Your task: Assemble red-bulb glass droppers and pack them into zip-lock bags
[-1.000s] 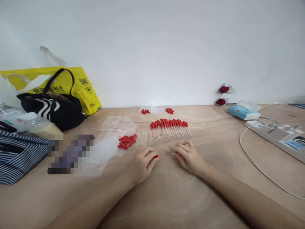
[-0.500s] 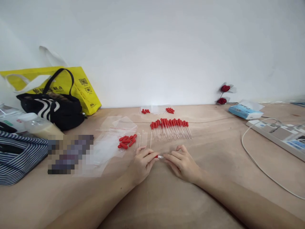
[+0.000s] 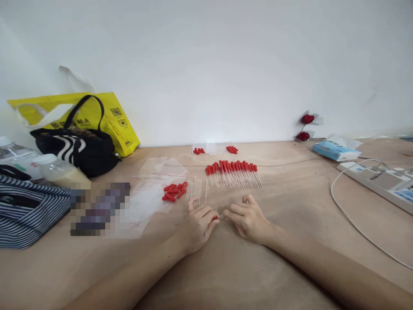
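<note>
My left hand [image 3: 200, 226] pinches a red rubber dropper bulb [image 3: 215, 218], most of it covered by the fingers. From the right, my right hand [image 3: 247, 219] grips a clear glass dropper tube [image 3: 221, 217], whose end meets the bulb; how deep it sits I cannot tell. Just beyond the left hand lie several bare glass tubes [image 3: 197, 189]. Beside them is a pile of loose red bulbs [image 3: 174, 191] on clear plastic bags [image 3: 146, 202]. Farther back, a row of droppers [image 3: 234, 172] has red bulbs on the glass tubes, tips toward me.
By the wall lies another clear bag with red bulbs [image 3: 231, 149]. A striped bag [image 3: 32, 211], a bottle [image 3: 61, 170], a black bag [image 3: 77, 150] and a yellow bag [image 3: 125, 133] stand left. Tissues [image 3: 335, 150], a power strip [image 3: 380, 181] and a cable [image 3: 342, 211] lie right.
Both hands stay together at the bulb and tube; the left has turned slightly and less glass shows between them. The whole view has shifted a little to the right.
</note>
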The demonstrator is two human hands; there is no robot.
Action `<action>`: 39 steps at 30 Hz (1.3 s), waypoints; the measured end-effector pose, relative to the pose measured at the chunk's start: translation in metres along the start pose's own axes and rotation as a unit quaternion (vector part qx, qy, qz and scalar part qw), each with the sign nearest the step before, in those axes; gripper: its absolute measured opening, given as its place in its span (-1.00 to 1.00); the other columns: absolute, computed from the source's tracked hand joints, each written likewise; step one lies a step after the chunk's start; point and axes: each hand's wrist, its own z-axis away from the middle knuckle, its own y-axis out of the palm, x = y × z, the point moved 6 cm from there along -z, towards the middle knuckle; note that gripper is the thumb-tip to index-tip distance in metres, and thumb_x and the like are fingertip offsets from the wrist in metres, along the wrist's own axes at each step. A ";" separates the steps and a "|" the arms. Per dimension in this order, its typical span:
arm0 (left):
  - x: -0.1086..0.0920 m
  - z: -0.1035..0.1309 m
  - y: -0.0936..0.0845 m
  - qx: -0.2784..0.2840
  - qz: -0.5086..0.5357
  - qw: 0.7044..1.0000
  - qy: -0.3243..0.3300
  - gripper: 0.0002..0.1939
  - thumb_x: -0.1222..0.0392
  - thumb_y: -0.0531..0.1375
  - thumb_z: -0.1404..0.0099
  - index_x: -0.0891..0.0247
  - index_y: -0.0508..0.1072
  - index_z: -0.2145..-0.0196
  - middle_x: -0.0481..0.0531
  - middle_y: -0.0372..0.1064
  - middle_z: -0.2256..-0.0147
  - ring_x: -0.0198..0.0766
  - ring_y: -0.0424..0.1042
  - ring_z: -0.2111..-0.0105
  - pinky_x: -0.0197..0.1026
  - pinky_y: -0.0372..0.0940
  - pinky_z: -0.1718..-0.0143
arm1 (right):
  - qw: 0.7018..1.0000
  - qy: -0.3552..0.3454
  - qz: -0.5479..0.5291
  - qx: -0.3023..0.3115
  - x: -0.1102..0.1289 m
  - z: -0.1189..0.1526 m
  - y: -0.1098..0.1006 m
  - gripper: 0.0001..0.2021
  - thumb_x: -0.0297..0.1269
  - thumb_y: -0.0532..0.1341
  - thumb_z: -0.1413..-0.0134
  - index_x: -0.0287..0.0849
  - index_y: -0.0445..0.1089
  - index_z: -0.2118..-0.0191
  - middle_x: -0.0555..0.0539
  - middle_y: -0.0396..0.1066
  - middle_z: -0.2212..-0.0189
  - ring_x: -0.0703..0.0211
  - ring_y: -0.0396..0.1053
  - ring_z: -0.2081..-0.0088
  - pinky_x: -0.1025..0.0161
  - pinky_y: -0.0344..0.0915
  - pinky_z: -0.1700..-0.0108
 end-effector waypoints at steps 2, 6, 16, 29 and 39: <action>-0.002 -0.001 0.000 0.001 -0.002 1.000 0.006 -0.81 0.28 -0.05 -0.27 0.23 0.32 0.41 -0.09 0.37 0.46 -0.33 0.34 0.43 -0.01 -0.15 0.00 | 1.000 -0.005 -0.003 -0.003 0.001 -0.001 0.001 -0.73 -0.51 -0.08 -0.05 -0.22 0.34 0.41 0.04 0.23 0.62 0.32 0.10 0.54 0.23 -0.15 0.37; -0.002 -0.001 0.004 0.000 -0.001 1.000 0.011 -0.81 0.29 -0.05 -0.27 0.24 0.32 0.43 -0.09 0.35 0.48 -0.33 0.33 0.45 -0.02 -0.10 0.02 | 1.000 -0.005 -0.013 0.002 0.003 -0.003 0.006 -0.72 -0.50 -0.09 -0.06 -0.22 0.34 0.45 0.03 0.23 0.63 0.32 0.09 0.55 0.23 -0.14 0.36; 0.026 0.000 -0.010 -0.017 0.036 0.998 -0.050 -0.88 0.14 0.10 -0.21 0.18 0.39 0.41 -0.10 0.43 0.45 -0.30 0.36 0.37 0.03 -0.17 -0.03 | 0.996 0.063 -0.062 0.032 -0.013 0.002 0.006 -0.76 -0.23 0.01 -0.18 -0.19 0.38 0.27 -0.03 0.39 0.48 0.26 0.24 0.39 0.24 -0.07 0.31; 0.028 0.003 -0.014 0.014 0.008 1.000 0.011 -0.74 0.14 0.05 -0.25 0.21 0.39 0.54 -0.12 0.38 0.58 -0.35 0.35 0.48 0.00 -0.07 -0.01 | 0.997 0.059 -0.046 0.032 -0.016 0.003 0.003 -0.80 -0.30 0.05 -0.13 -0.14 0.41 0.39 0.02 0.35 0.59 0.25 0.15 0.44 0.19 -0.11 0.29; 0.037 0.002 -0.022 0.071 0.096 0.993 0.020 -0.76 0.11 0.03 -0.26 0.14 0.44 0.46 -0.09 0.44 0.44 -0.33 0.39 0.34 -0.12 0.06 0.07 | 0.996 0.067 -0.041 0.044 -0.015 -0.004 0.007 -0.79 -0.26 0.06 -0.12 -0.10 0.43 0.38 0.01 0.35 0.55 0.24 0.15 0.39 0.20 -0.11 0.30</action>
